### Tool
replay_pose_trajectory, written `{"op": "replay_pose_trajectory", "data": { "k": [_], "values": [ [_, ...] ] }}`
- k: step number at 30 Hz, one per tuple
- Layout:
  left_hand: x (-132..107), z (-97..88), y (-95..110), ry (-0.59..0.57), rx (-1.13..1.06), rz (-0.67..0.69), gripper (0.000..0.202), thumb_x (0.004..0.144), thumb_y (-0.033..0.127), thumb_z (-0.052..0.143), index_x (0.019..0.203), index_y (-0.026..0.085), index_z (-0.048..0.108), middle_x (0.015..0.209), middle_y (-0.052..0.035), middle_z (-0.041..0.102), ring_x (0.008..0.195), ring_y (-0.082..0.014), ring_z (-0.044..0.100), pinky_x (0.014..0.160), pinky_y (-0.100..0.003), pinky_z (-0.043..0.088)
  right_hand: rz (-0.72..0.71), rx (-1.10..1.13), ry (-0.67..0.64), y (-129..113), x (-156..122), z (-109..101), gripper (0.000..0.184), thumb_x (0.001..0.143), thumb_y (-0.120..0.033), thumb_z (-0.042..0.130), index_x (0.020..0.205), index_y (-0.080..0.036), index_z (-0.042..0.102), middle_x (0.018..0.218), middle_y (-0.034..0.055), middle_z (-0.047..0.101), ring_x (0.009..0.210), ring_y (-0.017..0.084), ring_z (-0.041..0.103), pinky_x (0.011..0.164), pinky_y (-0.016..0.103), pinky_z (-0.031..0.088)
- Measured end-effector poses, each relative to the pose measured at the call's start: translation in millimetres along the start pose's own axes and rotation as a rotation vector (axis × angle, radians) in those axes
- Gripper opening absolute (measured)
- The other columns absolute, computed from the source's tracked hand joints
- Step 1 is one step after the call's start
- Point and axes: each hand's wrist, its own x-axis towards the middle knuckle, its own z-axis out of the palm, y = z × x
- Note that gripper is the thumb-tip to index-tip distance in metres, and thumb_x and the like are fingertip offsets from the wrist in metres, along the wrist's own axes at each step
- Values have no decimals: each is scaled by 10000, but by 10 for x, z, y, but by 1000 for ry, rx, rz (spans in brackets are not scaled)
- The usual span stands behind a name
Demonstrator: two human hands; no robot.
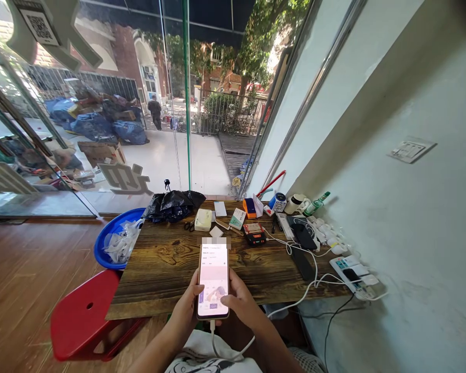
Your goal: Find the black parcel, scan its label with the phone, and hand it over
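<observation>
I am watching both hands holding a phone (pixel 213 277) upright over the near edge of the wooden worktop (pixel 166 264). The left hand (pixel 187 306) is keeping its grip closed around the phone's left edge, and the right hand (pixel 244 300) is gripping the right edge, thumb lying against the lit screen. A white cable (pixel 295 305) is running from the phone's bottom end toward a power strip (pixel 353 274) at the right. A red stool (pixel 86 313) is standing to the left, near a blue basin (pixel 114 233).
</observation>
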Motion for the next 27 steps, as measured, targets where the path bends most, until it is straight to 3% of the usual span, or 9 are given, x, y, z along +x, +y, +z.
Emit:
{"op": "replay_pose_trajectory", "data": {
  "k": [4,7,10,15,23,27],
  "values": [
    [-8,32,8,42,88,-12,772,732,285,565,1426,263,226,1208,-115,616,775,-254,664,571,-323,558,-3,-33,65,52,3,61,537,685,-270,631,1202,-205,501,1095,72,629,905,224,597,780,362,499],
    [-21,54,26,38,67,0,799,688,256,607,1414,258,273,1179,-107,630,879,-282,650,626,-328,565,14,-32,125,102,10,79,483,732,-365,636,1171,-204,513,1043,76,639,867,220,605,752,366,510],
    [-28,61,29,37,80,8,822,637,177,602,1401,252,310,1130,-92,644,864,-264,650,622,-312,563,27,-21,112,111,9,63,508,687,-256,595,1186,-212,511,1070,64,636,880,219,603,769,367,505],
    [-38,109,36,79,232,-10,906,663,160,559,1454,261,128,1068,-79,641,594,-186,612,460,-315,521,14,14,80,47,3,46,536,668,-235,557,1202,-213,513,1106,59,631,937,233,596,847,398,479],
    [-51,198,116,28,214,-17,831,630,187,471,1406,202,172,1171,-133,601,652,-231,635,469,-324,513,20,44,94,22,3,73,534,642,-238,555,1175,-207,528,1091,62,637,905,234,605,832,405,485],
    [-57,201,106,43,230,-12,745,676,203,480,1377,197,227,1091,-115,632,645,-218,630,470,-308,514,17,42,87,35,7,71,548,645,-235,547,1191,-207,514,1100,65,632,915,237,602,803,391,489]
  ]
}}
